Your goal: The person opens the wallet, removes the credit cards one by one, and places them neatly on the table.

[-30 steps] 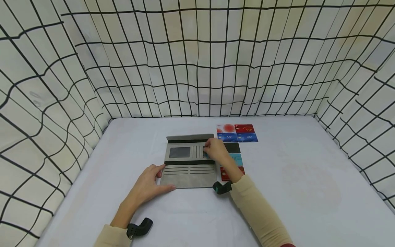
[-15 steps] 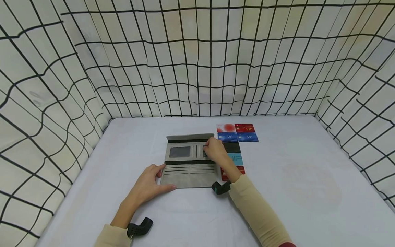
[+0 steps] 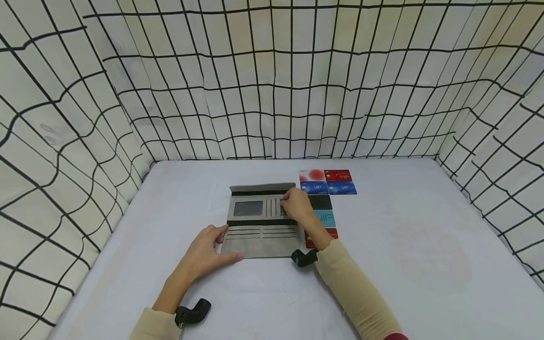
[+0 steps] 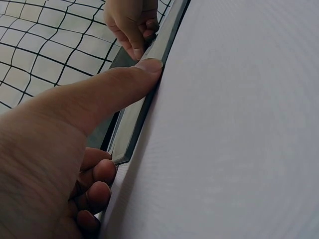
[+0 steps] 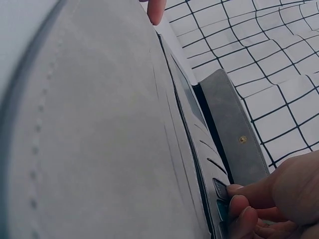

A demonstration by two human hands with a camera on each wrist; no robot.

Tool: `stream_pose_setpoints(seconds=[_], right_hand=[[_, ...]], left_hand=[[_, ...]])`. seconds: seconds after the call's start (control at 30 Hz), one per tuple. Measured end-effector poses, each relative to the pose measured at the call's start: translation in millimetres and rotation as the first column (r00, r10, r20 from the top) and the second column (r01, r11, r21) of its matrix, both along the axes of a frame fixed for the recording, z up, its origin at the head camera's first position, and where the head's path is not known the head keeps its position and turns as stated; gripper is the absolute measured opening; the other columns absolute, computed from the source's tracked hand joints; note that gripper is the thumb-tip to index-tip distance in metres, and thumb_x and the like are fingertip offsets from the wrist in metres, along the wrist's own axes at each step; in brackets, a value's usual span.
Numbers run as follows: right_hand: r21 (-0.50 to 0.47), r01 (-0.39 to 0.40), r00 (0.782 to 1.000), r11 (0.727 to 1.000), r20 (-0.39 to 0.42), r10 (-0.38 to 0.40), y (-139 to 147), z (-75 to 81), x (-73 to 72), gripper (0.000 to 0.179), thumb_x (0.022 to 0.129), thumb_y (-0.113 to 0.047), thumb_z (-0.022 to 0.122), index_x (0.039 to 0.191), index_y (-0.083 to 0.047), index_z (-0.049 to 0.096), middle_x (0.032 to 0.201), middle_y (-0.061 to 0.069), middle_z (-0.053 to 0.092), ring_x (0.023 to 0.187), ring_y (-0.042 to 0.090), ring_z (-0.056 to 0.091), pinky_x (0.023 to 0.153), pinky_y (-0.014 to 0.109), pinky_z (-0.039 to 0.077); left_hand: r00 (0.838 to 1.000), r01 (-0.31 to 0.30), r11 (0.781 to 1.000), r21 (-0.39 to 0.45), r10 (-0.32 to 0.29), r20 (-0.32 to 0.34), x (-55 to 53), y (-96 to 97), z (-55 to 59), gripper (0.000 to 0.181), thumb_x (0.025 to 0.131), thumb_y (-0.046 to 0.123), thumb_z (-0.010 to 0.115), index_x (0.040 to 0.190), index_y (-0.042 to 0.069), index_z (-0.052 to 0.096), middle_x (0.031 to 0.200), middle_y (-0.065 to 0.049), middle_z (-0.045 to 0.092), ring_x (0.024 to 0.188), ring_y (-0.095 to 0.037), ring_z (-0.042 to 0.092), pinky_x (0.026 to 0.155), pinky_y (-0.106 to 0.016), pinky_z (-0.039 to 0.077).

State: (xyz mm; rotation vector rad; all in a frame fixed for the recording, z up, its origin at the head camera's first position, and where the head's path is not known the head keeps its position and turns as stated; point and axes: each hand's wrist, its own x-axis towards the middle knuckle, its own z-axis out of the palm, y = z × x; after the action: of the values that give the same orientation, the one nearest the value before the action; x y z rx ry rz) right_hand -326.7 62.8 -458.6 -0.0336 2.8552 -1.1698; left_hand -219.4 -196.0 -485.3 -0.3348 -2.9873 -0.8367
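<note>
A grey long wallet [image 3: 261,248] lies unfolded on the white table, with rows of card slots and a dark window pocket [image 3: 248,208]. My left hand [image 3: 201,252] holds its near left corner, the thumb [image 4: 149,64] along the front edge and the bent fingers at the left side. At the short slots on the wallet's upper right, my right hand [image 3: 297,205] pinches a dark card [image 5: 221,188] that sits mostly inside a slot. A teal card [image 5: 222,209] shows in the neighbouring slot, partly behind the fingers. The wallet's flap [image 5: 232,124] with a gold snap stands raised at the back.
Right of the wallet lie a black card [image 3: 320,202], a light blue card [image 3: 326,218] and a red card [image 3: 309,240] partly under the right forearm. Behind them are a white-and-red card [image 3: 312,175], a red VIP card [image 3: 338,175] and two blue cards [image 3: 342,188]. Black netting [image 3: 272,85] surrounds the table.
My right wrist has shifted very slightly left, its fingers staying at the same slots. Less of the bluish card beside those fingers shows now. The left hand and the wallet have kept their places.
</note>
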Motion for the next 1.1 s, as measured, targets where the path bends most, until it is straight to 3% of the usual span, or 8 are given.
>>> stream_pose_setpoints(seconds=[0.37, 0.73, 1.1], right_hand=[[-0.019, -0.01, 1.0, 1.0, 0.029, 0.01, 4.3, -1.9, -1.3, 0.021, 0.098, -0.01, 0.062, 0.115, 0.002, 0.067, 0.111, 0.017, 0.069, 0.091, 0.027, 0.062, 0.087, 0.04, 0.057], [-0.02, -0.022, 0.999, 1.0, 0.038, 0.023, 9.8, 2.4, -3.1, 0.021, 0.099, -0.01, 0.061, 0.115, 0.002, 0.067, 0.108, 0.016, 0.069, 0.086, 0.024, 0.061, 0.079, 0.036, 0.057], [-0.043, -0.045, 0.997, 0.998, 0.061, 0.047, 14.7, 5.5, -2.9, 0.021, 0.099, -0.009, 0.061, 0.115, 0.003, 0.066, 0.094, 0.015, 0.07, 0.07, 0.018, 0.064, 0.066, 0.028, 0.056]], left_hand=[[1.0, 0.001, 1.0, 0.001, -0.001, 0.011, -0.3, 0.5, -1.6, 0.093, 0.072, 0.057, 0.083, 0.139, 0.0, 0.056, 0.091, 0.002, 0.048, 0.086, -0.014, 0.042, 0.072, -0.028, 0.035], [1.0, -0.002, 1.0, 0.001, 0.002, 0.016, -0.6, 1.1, 1.2, 0.093, 0.072, 0.058, 0.083, 0.14, 0.001, 0.056, 0.092, 0.001, 0.049, 0.086, -0.014, 0.043, 0.073, -0.028, 0.035], [1.0, -0.011, 1.0, 0.007, 0.011, 0.023, -0.9, 0.9, 1.5, 0.094, 0.072, 0.059, 0.083, 0.14, 0.0, 0.056, 0.092, 0.0, 0.049, 0.087, -0.014, 0.042, 0.073, -0.029, 0.035]])
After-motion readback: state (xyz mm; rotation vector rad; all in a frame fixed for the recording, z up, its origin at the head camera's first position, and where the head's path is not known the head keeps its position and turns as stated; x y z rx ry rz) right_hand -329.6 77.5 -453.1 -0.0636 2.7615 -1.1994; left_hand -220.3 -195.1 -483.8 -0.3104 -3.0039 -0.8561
